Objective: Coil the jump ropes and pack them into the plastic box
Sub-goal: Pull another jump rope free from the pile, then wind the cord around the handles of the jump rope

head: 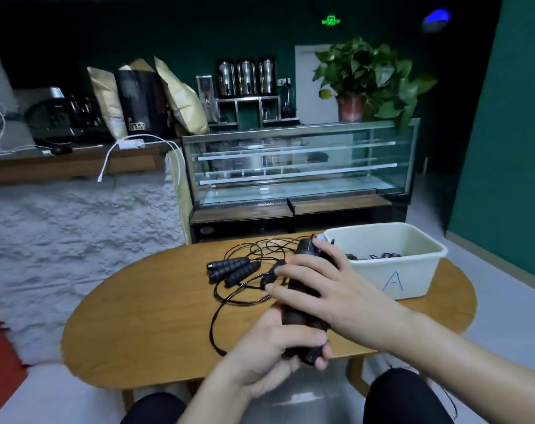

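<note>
Person seated at a rounded wooden table (156,313), dark-trousered knees showing below its near edge.

Left hand (278,353) low and near, fingers and thumb curled round the near end of a pair of black jump-rope handles (303,301), held together as a bundle and pointing away toward the far side of the table. Grip looks firm; thumb lies across the top.

Right hand (318,280) comes in from the right and lies over the far part of the same bundle. Fingers mostly straight and slightly spread, pressing on the handles; index finger reaches up by the far end cap. Whether any cord is pinched under that palm I cannot tell.

Loose black cord (217,304) trails off the bundle, looping over the tabletop to the left and out over the near edge of the table.

Further back on the table, a second set of black ribbed handles (232,269) lies side by side, three visible, in a tangle of thin cord, not coiled.

White plastic box (413,276) stands at the right end of the table, a blue letter "A" on its near wall. Dark cords already lie inside, low in the box.

Behind: glass display case (297,166), potted plant (367,78) on top, white rough-plastered counter (76,221) at left.
</note>
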Motion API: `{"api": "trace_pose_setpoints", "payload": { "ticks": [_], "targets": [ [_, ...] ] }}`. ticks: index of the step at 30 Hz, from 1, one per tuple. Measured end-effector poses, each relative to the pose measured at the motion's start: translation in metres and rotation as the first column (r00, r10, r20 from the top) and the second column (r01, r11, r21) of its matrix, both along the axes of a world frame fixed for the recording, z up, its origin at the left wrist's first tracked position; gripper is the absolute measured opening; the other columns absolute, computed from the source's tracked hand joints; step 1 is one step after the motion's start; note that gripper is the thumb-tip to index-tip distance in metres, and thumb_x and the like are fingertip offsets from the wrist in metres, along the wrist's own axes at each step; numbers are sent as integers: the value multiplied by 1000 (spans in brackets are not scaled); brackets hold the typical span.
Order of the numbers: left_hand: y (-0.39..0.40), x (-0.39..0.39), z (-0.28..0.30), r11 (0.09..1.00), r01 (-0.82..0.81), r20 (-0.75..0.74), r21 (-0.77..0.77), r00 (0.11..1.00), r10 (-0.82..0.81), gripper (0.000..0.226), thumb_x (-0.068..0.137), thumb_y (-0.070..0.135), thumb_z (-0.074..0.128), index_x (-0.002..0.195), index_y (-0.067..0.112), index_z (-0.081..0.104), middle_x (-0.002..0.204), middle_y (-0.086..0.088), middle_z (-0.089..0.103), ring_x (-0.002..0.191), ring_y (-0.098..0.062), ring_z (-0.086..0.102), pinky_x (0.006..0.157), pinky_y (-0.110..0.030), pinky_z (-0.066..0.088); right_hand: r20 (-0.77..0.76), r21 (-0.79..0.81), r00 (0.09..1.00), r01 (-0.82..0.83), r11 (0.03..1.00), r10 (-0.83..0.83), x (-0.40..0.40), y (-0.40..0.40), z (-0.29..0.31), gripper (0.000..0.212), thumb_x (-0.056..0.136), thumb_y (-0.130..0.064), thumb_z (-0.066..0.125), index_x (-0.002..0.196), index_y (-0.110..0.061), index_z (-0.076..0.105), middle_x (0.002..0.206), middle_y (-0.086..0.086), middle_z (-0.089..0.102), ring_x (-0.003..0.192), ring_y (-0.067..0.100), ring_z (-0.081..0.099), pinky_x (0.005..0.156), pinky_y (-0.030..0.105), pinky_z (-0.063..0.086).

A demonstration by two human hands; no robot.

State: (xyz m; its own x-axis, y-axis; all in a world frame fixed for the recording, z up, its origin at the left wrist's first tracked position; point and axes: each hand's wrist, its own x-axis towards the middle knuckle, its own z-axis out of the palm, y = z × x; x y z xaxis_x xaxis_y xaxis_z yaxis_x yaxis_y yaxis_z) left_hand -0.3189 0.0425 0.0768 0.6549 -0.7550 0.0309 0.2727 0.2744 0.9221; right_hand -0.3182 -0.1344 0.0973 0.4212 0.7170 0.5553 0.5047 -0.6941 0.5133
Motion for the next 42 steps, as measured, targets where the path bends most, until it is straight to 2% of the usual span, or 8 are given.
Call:
{"api": "trace_pose_setpoints", "payload": {
  "ticks": [9, 13, 20, 26, 30, 35, 38, 42],
  "targets": [
    [10, -27, 16, 979, 200, 160, -31, 968, -193, 74, 88, -11, 60, 151, 23, 41, 108, -29, 53, 84, -32, 52, 70, -37, 45, -207, 351, 976, 14, 936, 63, -15, -36, 50, 44, 90, -21, 46, 134, -26, 46, 120, -2, 63, 107, 20, 57, 88, 37, 52],
    [17, -30, 27, 965, 254, 129, 71, 957, -261, 55, 93, 7, 66, 141, -3, 43, 109, -32, 43, 85, -30, 49, 74, -36, 43, -240, 277, 971, 44, 960, 25, -14, -30, 48, 44, 87, -20, 42, 130, -28, 46, 104, -5, 54, 85, 19, 57, 64, 29, 50],
    [23, -33, 30, 971, 218, 51, -97, 975, -214, 48, 91, 6, 68, 136, -2, 50, 84, -16, 51, 66, -20, 47, 57, -30, 37, -251, 732, 930, 1, 681, 267, -9, -5, 42, 37, 96, -14, 54, 127, -32, 52, 110, -23, 63, 102, -4, 62, 85, 13, 46],
    [24, -26, 64, 974, 185, 158, -128, 974, -164, 35, 91, 8, 67, 124, 0, 59, 82, -14, 50, 61, -18, 47, 51, -25, 39, -456, 702, 853, 168, 692, 256, -27, 36, 28, 32, 78, -15, 46, 81, -46, 54, 70, -25, 62, 64, -7, 55, 64, 14, 42],
    [37, -10, 94, 998, 4, 349, 70, 937, -29, 30, 89, 9, 67, 108, -11, 56, 76, -13, 49, 57, -19, 43, 48, -25, 35, -447, 683, 865, 165, 711, 229, -35, 30, 39, 6, 94, -27, 43, 94, -32, 44, 80, -11, 60, 73, 10, 59, 70, 36, 50],
    [46, 8, 118, 764, -566, 850, 309, 526, 46, 18, 78, 21, 67, 71, 17, 52, 59, 0, 55, 55, -22, 48, 56, -34, 42, -351, 469, 936, 209, 858, -36, -45, 18, 64, 22, 103, -40, 28, 95, -26, 43, 76, -3, 60, 68, 23, 57, 64, 39, 47],
    [45, 16, 120, 544, -808, 972, 227, 158, -172, 11, 78, 25, 58, 82, 29, 49, 74, 6, 62, 72, -23, 61, 68, -42, 55, -371, 443, 923, 277, 853, -107, -49, 14, 77, 25, 101, -42, 34, 97, -25, 52, 75, -1, 63, 69, 22, 61, 65, 41, 51],
    [47, 27, 118, 291, -951, 894, 106, -37, -447, 35, 85, 26, 60, 118, 27, 47, 99, 1, 63, 92, -30, 65, 75, -39, 54, -337, 462, 939, 225, 858, -65, -53, 6, 96, 26, 98, -45, 41, 94, -26, 58, 72, -5, 63, 67, 13, 59, 64, 37, 51]
  ]
}}
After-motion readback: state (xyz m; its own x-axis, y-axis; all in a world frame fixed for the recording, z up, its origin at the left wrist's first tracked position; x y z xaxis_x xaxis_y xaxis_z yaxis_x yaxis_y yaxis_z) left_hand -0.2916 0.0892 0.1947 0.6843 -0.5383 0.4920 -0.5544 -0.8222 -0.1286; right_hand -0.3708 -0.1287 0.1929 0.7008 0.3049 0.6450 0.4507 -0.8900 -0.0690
